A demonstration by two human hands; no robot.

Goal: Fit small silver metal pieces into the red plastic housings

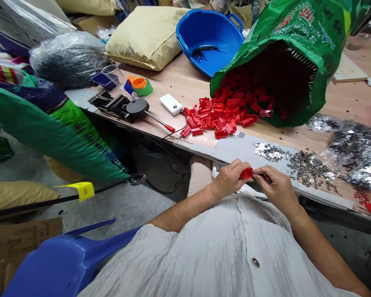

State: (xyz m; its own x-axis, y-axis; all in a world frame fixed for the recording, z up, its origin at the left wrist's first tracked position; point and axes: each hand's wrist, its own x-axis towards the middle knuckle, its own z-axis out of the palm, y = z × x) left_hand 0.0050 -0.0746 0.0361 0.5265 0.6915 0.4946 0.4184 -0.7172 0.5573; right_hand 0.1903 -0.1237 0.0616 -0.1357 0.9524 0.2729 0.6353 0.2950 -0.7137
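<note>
Close in front of my body, at the table's near edge, my left hand (230, 179) pinches a small red plastic housing (246, 173). My right hand (276, 185) is closed on a thin dark tool (261, 173), its tip at the housing's right side; fingers hide most of it, so its exact kind does not show. Beyond the hands, a pile of similar red housings (218, 115) spills from the mouth of a green woven sack (324, 62). Small shiny metal pieces (312, 167) lie loose to the right of my hands.
A blue basin (185, 35) with thin black pieces stands behind the pile. Left of it are a white power bank (171, 104), a black lever device (117, 105) and a stuffed tan sack (148, 37). Bags of metal parts (358, 144) lie right; a blue chair (58, 260) is at lower left.
</note>
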